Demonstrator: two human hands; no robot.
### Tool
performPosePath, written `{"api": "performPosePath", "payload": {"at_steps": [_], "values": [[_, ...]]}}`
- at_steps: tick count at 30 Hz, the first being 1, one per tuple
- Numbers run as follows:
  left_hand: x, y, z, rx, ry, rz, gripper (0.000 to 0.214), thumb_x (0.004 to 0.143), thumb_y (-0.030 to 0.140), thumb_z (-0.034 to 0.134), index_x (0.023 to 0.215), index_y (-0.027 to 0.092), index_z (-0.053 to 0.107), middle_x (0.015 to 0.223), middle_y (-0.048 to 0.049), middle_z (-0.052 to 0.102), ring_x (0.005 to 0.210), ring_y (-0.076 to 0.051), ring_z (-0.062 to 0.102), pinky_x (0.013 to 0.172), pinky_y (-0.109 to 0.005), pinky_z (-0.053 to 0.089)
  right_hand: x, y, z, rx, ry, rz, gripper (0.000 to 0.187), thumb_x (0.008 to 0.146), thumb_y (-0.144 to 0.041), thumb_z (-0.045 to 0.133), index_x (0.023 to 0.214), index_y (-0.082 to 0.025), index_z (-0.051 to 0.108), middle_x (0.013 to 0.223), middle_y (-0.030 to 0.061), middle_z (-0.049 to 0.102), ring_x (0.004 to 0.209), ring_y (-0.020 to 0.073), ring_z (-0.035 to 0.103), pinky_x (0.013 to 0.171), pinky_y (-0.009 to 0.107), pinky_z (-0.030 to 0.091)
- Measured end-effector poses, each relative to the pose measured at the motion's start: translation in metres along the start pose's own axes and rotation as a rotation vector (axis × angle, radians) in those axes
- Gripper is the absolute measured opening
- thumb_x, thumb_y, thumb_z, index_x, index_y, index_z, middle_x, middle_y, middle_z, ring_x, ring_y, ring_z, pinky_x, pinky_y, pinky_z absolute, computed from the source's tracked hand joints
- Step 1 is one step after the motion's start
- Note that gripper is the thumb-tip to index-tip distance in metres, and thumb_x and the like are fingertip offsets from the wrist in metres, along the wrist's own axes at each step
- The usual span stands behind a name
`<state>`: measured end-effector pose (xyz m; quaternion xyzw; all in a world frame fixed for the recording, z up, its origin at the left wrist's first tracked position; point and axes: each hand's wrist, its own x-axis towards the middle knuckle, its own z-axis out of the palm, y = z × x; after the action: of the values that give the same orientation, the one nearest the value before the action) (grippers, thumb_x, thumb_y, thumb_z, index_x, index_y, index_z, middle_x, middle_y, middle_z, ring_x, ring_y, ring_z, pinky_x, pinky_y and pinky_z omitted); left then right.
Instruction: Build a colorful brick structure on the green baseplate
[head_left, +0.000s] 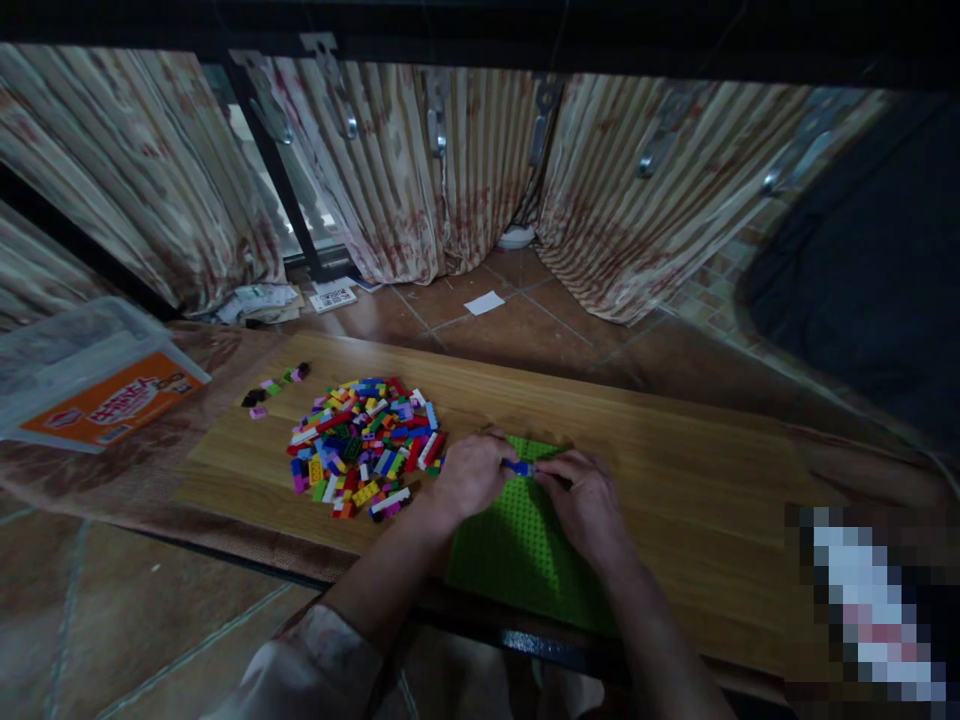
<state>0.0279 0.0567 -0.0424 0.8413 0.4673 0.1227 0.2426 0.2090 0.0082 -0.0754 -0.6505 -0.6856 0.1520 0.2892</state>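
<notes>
Both my hands meet over the upper part of a green studded baseplate (517, 545) on the wooden board. Between my fingertips is a small blue toy brick (519, 467). My left hand (474, 472) pinches its left end, with the fingers curled and partly hidden. From the right, my right hand (583, 495) grips the other end between thumb and fingers; a paler bit shows there, too small to name. Whether the brick touches the plate I cannot tell. Just left of my left hand lies a heap of mixed coloured toy bricks (364, 440).
A few loose bricks (271, 387) lie beyond the heap at the left. A clear plastic box (90, 350) with an orange label stands at the far left. The wooden board (697, 500) extends rightward. Striped curtains (480, 180) hang behind; white paper (484, 303) lies on the tiled floor.
</notes>
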Motion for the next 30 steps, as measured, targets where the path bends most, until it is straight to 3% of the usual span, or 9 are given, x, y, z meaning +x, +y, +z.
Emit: {"api": "performPosePath", "payload": {"at_steps": [6, 16, 21, 26, 30], "values": [[0.008, -0.002, -0.002, -0.046, -0.044, -0.024, 0.016, 0.077, 0.021, 0.065, 0.089, 0.025, 0.074, 0.098, -0.0002, 0.070, 0.091, -0.017, 0.065, 0.085, -0.026, 0.049, 0.002, -0.005, 0.000, -0.042, 0.003, 0.002, 0.013, 0.082, -0.025, 0.061, 0.081, -0.027, 0.074, 0.084, 0.0035, 0.069, 0.088, 0.0229, 0.057, 0.084, 0.042, 0.042], [-0.009, -0.005, 0.002, -0.098, 0.060, 0.002, 0.025, 0.082, 0.022, 0.061, 0.104, 0.026, 0.070, 0.104, -0.0016, 0.068, 0.093, -0.016, 0.065, 0.091, -0.028, 0.048, -0.006, -0.002, 0.002, 0.011, 0.045, -0.019, 0.018, 0.083, -0.031, 0.060, 0.095, -0.028, 0.074, 0.092, 0.0046, 0.068, 0.094, 0.0237, 0.058, 0.089, 0.044, 0.043], [-0.015, -0.006, -0.001, -0.197, 0.043, -0.025, 0.046, 0.075, 0.011, 0.061, 0.119, 0.024, 0.062, 0.112, -0.0030, 0.065, 0.091, -0.016, 0.065, 0.090, -0.028, 0.049, -0.006, 0.002, -0.006, 0.204, 0.064, 0.122, 0.033, 0.083, -0.037, 0.058, 0.113, -0.024, 0.066, 0.103, 0.0062, 0.070, 0.099, 0.0231, 0.062, 0.092, 0.044, 0.046], [-0.021, -0.010, -0.012, -0.291, 0.056, -0.101, 0.041, 0.080, 0.009, 0.050, 0.118, 0.023, 0.060, 0.104, -0.0030, 0.069, 0.092, -0.016, 0.065, 0.086, -0.026, 0.049, -0.002, -0.009, -0.007, 0.282, 0.230, 0.198, 0.032, 0.087, -0.043, 0.051, 0.100, -0.021, 0.070, 0.104, 0.0094, 0.071, 0.098, 0.0239, 0.064, 0.092, 0.044, 0.046], [-0.023, -0.009, -0.015, -0.296, 0.112, -0.105, 0.032, 0.084, 0.012, 0.046, 0.110, 0.020, 0.063, 0.100, -0.0040, 0.070, 0.089, -0.016, 0.065, 0.084, -0.026, 0.049, 0.000, -0.026, 0.001, 0.188, 0.159, 0.057, 0.029, 0.086, -0.045, 0.054, 0.093, -0.024, 0.073, 0.093, 0.0070, 0.071, 0.092, 0.0238, 0.062, 0.086, 0.041, 0.046]]}}
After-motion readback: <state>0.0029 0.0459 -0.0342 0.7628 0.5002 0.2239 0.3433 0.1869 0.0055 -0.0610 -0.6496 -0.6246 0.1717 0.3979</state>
